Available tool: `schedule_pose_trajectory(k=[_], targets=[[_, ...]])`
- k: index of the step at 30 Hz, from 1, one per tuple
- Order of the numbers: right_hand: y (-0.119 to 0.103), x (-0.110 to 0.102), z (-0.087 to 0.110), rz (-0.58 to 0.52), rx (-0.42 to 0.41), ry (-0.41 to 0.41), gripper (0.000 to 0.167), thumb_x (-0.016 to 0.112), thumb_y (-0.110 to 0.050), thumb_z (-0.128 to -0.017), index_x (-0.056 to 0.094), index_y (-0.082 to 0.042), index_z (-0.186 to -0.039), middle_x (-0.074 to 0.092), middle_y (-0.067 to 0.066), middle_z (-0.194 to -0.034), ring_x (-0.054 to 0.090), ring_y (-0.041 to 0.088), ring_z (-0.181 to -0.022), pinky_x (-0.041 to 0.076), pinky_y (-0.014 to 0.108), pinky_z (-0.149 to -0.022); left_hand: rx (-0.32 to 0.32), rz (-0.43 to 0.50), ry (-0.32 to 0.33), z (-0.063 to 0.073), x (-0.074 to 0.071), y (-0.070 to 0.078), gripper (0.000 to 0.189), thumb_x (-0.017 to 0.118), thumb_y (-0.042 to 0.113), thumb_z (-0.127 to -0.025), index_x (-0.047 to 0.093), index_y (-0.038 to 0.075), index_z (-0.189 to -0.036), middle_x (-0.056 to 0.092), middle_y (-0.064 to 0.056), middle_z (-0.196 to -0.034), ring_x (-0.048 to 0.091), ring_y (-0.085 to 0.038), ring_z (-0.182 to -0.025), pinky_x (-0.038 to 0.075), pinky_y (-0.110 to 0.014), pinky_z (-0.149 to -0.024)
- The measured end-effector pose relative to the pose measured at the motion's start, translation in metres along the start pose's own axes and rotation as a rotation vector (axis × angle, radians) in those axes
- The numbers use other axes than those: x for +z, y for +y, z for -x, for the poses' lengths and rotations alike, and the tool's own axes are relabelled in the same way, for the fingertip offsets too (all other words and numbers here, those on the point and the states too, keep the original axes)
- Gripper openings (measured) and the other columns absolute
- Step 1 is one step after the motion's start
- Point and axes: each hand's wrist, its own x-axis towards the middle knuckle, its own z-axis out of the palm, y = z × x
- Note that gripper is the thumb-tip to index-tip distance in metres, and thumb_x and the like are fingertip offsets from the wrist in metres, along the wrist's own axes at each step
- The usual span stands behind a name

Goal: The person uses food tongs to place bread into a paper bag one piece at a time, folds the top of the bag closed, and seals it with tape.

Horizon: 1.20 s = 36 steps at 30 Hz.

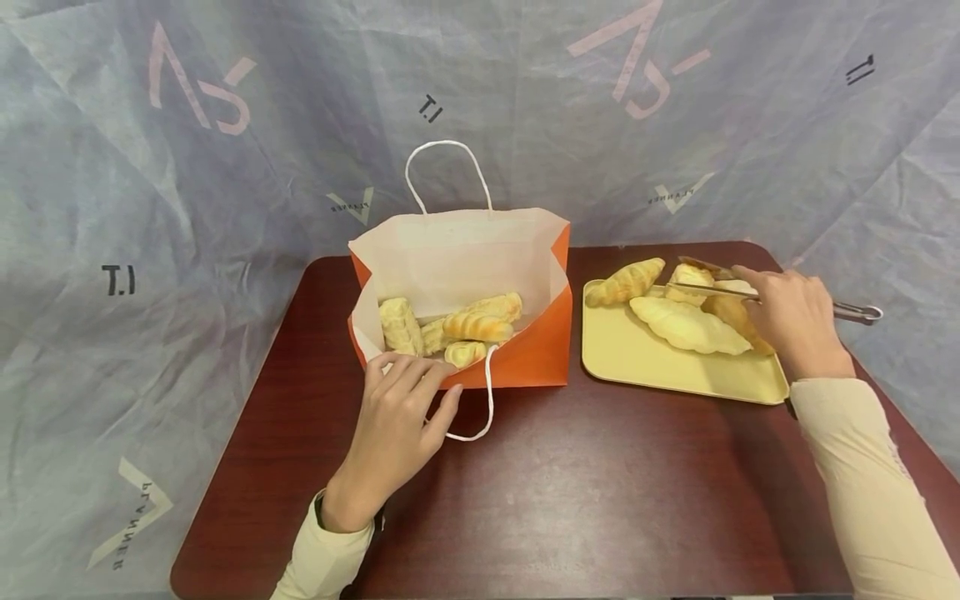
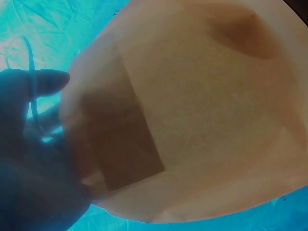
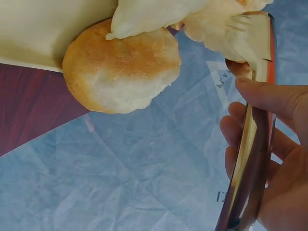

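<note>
My left hand [image 1: 401, 417] holds the near rim of an orange paper bag [image 1: 536, 350], its fingers over the edge. In the left wrist view the bag's wall [image 2: 207, 115] fills most of the picture. Several pastries lie inside, among them a ridged bread roll [image 1: 476, 327]. My right hand [image 1: 798, 321] grips metal tongs [image 1: 855, 312] over the back of a yellow tray [image 1: 622, 358]. The tong arms reach to either side of a pale bread [image 1: 688, 285]; contact is unclear. A round browned bun [image 3: 122, 67] shows near the tongs in the right wrist view.
On the tray also lie a croissant [image 1: 626, 282] and a long pale bread [image 1: 690, 327]. White cord handles [image 1: 448, 142] stand above and hang before the bag. Behind the dark red table [image 1: 570, 500] hangs a grey printed cloth [image 1: 510, 100].
</note>
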Motion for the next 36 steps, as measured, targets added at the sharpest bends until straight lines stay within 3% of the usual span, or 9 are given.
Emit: schedule_pose_trajectory(k=[6, 12, 18, 28, 36], targets=[[0.000, 0.000, 0.007, -0.012, 0.034, 0.047, 0.049, 0.074, 0.000, -0.075, 0.068, -0.010, -0.123, 0.060, 0.023, -0.064, 0.048, 0.041, -0.050, 0.028, 0.049, -0.039, 0.000, 0.003, -0.005, 0.001, 0.001, 0.000, 0.015, 0.065, 0.020, -0.093, 0.072, 0.010, -0.102, 0.070, -0.003, -0.096, 0.062, -0.021, -0.090, 0.035, -0.048, -0.096], [-0.009, -0.008, 0.011, -0.047, 0.054, 0.137, 0.052, 0.072, 0.001, -0.076, 0.067, -0.012, -0.127, 0.068, 0.026, -0.090, 0.055, 0.049, -0.065, 0.035, 0.060, -0.050, -0.001, 0.003, -0.006, 0.000, 0.000, 0.000, 0.017, 0.063, 0.021, -0.094, 0.072, 0.009, -0.101, 0.070, -0.003, -0.095, 0.062, -0.022, -0.090, 0.035, -0.048, -0.096], [-0.022, -0.020, 0.012, -0.075, 0.067, 0.203, 0.056, 0.072, 0.001, -0.078, 0.065, -0.015, -0.131, 0.070, 0.024, -0.105, 0.059, 0.049, -0.075, 0.038, 0.061, -0.059, 0.002, -0.001, -0.002, 0.000, 0.000, 0.000, 0.015, 0.068, 0.018, -0.090, 0.072, 0.008, -0.101, 0.071, -0.003, -0.095, 0.063, -0.022, -0.090, 0.035, -0.048, -0.095], [-0.047, -0.045, 0.008, -0.143, 0.024, 0.332, 0.056, 0.076, 0.000, -0.081, 0.066, -0.021, -0.133, 0.070, 0.017, -0.115, 0.064, 0.043, -0.086, 0.042, 0.060, -0.061, 0.004, -0.003, 0.006, 0.001, 0.000, 0.000, 0.018, 0.064, 0.021, -0.093, 0.072, 0.008, -0.101, 0.070, -0.004, -0.096, 0.063, -0.022, -0.091, 0.035, -0.048, -0.096], [-0.073, -0.061, 0.005, -0.186, 0.018, 0.463, 0.051, 0.074, 0.004, -0.081, 0.070, -0.016, -0.127, 0.072, 0.014, -0.111, 0.060, 0.040, -0.078, 0.037, 0.053, -0.062, 0.008, -0.003, 0.011, 0.002, 0.000, 0.001, 0.019, 0.063, 0.022, -0.094, 0.072, 0.007, -0.102, 0.070, -0.005, -0.095, 0.063, -0.023, -0.090, 0.035, -0.049, -0.096]])
